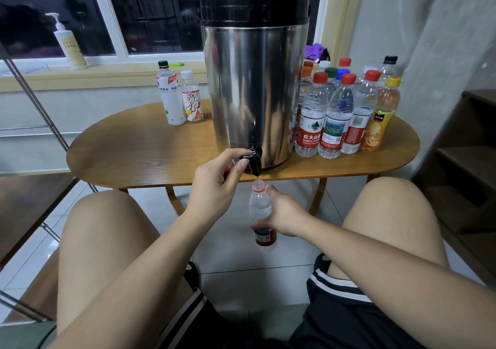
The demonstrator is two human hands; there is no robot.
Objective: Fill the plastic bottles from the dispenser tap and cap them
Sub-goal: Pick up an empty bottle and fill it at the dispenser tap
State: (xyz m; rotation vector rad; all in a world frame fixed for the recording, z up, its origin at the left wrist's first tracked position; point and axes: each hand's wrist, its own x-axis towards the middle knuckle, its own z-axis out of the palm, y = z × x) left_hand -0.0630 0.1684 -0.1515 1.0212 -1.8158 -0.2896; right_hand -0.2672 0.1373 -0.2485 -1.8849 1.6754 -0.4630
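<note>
A tall steel dispenser [252, 85] with a black lid stands on the wooden table [150, 158], its black tap [253, 159] overhanging the front edge. My left hand [217, 185] pinches the tap lever; something red shows inside its curled fingers. A thin stream of water falls from the spout into an uncapped clear bottle [259, 206] with a red label. My right hand [281, 213] grips that bottle around its middle, holding it upright below the table edge.
Several capped bottles [338, 115] crowd the table right of the dispenser. Two capped bottles [178, 99] stand at its left. A pump bottle [69, 45] sits on the windowsill. Wooden shelves [467, 166] are at the right, a metal rack [40, 112] at the left.
</note>
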